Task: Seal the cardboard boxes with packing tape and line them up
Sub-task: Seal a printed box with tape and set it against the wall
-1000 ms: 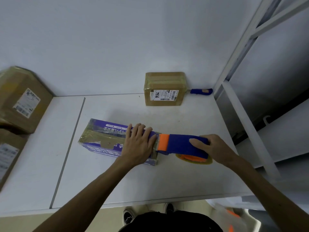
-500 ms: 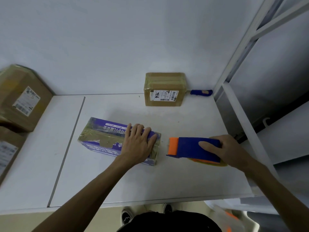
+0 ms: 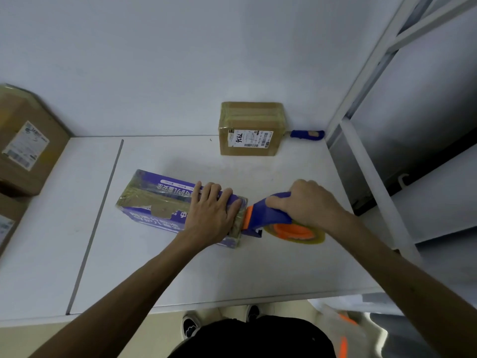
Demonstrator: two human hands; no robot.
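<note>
A purple printed box [image 3: 160, 202] with brownish tape along its top lies in the middle of the white table [image 3: 232, 275]. My left hand [image 3: 211, 213] presses flat on the box's right end, fingers straight. My right hand [image 3: 309, 202] grips a blue and orange tape dispenser [image 3: 268, 215], whose orange front edge touches the box's right end. The tape roll [image 3: 294, 232] sits under the dispenser by the tabletop. A taped brown cardboard box [image 3: 250, 130] with a shipping label stands at the back against the wall.
Two larger brown boxes [image 3: 25, 146] are stacked at the left edge. A blue-handled tool [image 3: 307, 134] lies behind the back box by the wall. A white metal shelf frame [image 3: 366, 151] borders the table on the right. A seam [image 3: 98, 218] splits the tabletop.
My right hand had pulled the dispenser away to the right of the box; now it has come back left and tilted, its orange edge against the box's right end. Left hand stays put.
</note>
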